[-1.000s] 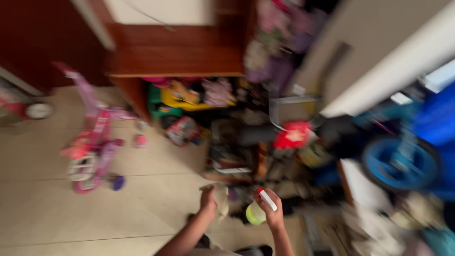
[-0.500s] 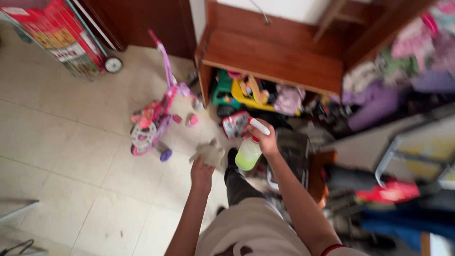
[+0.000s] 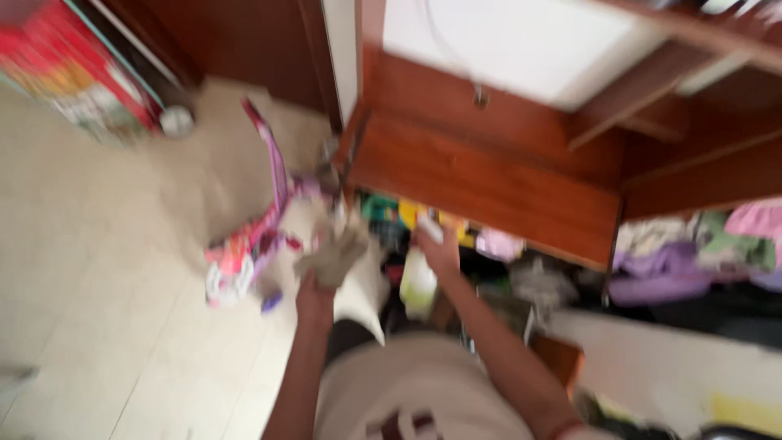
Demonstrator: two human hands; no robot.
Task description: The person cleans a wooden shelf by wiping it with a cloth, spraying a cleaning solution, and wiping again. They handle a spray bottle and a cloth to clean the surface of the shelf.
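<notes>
I see the left hand (image 3: 314,295) gripping a crumpled grey rag (image 3: 334,254); beside it, the right hand (image 3: 438,251) clasps a pale green spray bottle (image 3: 418,283). A pink toy scooter (image 3: 248,244) lies left of both.

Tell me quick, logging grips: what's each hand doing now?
Left hand: closed on a grey cloth.
Right hand: closed on a pale green spray bottle.

Crumpled grey rag (image 3: 332,254) beside pale green spray bottle (image 3: 419,281), nozzle up.
</notes>
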